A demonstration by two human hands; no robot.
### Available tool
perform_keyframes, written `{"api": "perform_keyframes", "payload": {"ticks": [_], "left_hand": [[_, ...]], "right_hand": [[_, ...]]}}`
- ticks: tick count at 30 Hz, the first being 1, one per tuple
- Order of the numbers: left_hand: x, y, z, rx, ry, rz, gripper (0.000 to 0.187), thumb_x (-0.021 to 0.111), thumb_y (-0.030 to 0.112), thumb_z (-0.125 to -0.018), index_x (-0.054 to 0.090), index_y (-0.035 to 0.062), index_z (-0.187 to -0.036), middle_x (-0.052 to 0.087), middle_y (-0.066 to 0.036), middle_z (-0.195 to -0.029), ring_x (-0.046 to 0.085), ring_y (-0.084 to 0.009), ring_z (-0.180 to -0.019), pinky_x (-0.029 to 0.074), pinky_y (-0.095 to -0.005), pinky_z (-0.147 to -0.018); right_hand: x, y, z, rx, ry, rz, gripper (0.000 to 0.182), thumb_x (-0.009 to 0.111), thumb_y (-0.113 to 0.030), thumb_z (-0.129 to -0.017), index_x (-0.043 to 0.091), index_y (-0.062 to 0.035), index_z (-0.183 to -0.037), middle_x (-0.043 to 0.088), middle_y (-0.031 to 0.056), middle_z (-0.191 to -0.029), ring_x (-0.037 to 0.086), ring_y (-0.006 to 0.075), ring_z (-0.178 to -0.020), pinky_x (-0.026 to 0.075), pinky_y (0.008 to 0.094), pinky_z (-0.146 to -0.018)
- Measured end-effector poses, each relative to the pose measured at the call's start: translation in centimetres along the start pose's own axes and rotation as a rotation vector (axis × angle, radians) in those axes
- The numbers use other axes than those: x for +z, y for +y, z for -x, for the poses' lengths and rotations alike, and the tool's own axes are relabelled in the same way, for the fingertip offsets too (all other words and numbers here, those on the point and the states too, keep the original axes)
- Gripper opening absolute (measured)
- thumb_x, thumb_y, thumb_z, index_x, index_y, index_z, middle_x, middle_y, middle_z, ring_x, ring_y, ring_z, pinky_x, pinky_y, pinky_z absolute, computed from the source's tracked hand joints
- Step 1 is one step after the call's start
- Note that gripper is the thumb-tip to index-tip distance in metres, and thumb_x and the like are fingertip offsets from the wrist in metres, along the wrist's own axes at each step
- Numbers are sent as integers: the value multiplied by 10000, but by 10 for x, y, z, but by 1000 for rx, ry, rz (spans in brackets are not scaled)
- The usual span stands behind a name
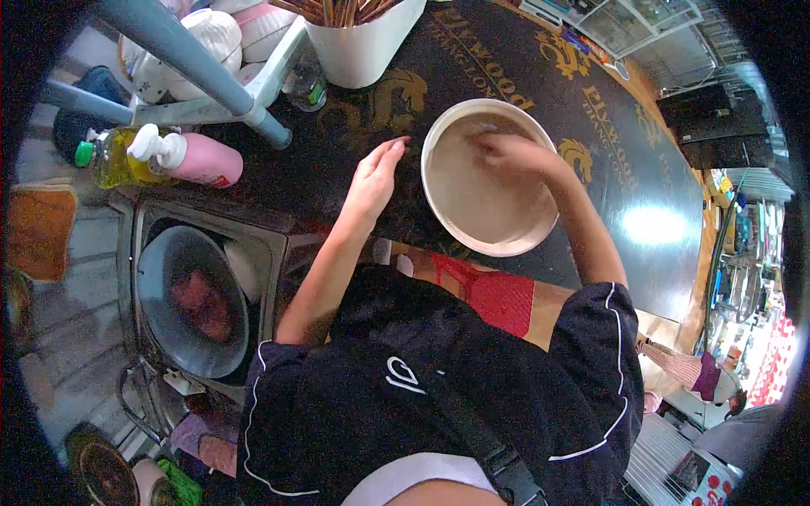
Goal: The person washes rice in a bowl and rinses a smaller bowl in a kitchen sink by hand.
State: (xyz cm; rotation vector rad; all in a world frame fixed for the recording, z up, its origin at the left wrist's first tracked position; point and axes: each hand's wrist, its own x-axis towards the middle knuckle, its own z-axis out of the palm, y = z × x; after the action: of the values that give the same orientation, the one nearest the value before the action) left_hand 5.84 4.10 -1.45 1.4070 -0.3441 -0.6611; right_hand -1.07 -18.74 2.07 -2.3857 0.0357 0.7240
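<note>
A wide cream-coloured round basin (pixel 429 181) sits on the black plywood tabletop, with a smooth, pale beige, cloudy content inside. My right hand (pixel 510 156) reaches into it from the right; its fingers are smeared by motion near the far inner wall, so whether they grip anything is hidden. Just left of the basin, apart from its rim, my left hand (pixel 377 175) is raised above the tabletop with fingers stretched out, holding nothing.
Left lies a sink holding a metal bowl (pixel 156 278) with something reddish inside. A pink pump bottle (pixel 207 160) and a yellow liquid bottle (pixel 114 164) stand nearby. Beyond are a white container of chopsticks (pixel 350 55) and a dish rack with a grey pole (pixel 194 59).
</note>
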Motion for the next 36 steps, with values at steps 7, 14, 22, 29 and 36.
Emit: {"api": "perform_keyframes", "payload": {"ticks": [7, 14, 22, 29, 36], "left_hand": [[-12, 9, 9, -11, 48, -38, 307, 380, 213, -835, 524, -4, -999, 548, -72, -971, 463, -131, -936, 280, -239, -873], [-1, 14, 12, 49, 31, -7, 259, 445, 167, -807, 529, -11, -976, 562, -76, -879, 499, -122, -843, 360, -224, -772], [-10, 12, 23, -45, 54, -45, 261, 432, 153, -804, 521, 1, -996, 544, -78, -957, 490, -128, -894, 316, -231, -847], [26, 17, 30, -392, -249, 0, 793, 554, 324, -710, 49, 46, -1254, 385, -175, -1125, 442, -259, -915, 491, -327, -454], [45, 16, 35, -479, -262, 32, 704, 587, 220, -683, 139, 104, -1214, 365, -139, -1126, 433, -264, -969, 504, -333, -457]], "right_hand": [[10, -43, 59, 140, -99, 428, 336, 484, -254, -728, 503, -75, -1012, 550, 188, -805, 533, 318, -760, 409, 381, -708], [8, -67, 33, 34, 137, 440, 216, 531, -265, -693, 561, -66, -772, 553, 151, -658, 538, 300, -667, 396, 404, -594], [11, -48, 62, -89, 242, 376, 133, 576, -124, -572, 498, -22, -605, 515, 128, -724, 508, 264, -755, 402, 350, -661], [32, -41, 76, 21, 401, 454, 157, 585, -151, -579, 541, -25, -663, 518, 130, -861, 471, 279, -842, 376, 341, -756], [35, -41, 75, 158, 463, 331, 162, 599, -159, -577, 581, -39, -685, 521, 108, -887, 447, 259, -879, 363, 337, -778]]}}
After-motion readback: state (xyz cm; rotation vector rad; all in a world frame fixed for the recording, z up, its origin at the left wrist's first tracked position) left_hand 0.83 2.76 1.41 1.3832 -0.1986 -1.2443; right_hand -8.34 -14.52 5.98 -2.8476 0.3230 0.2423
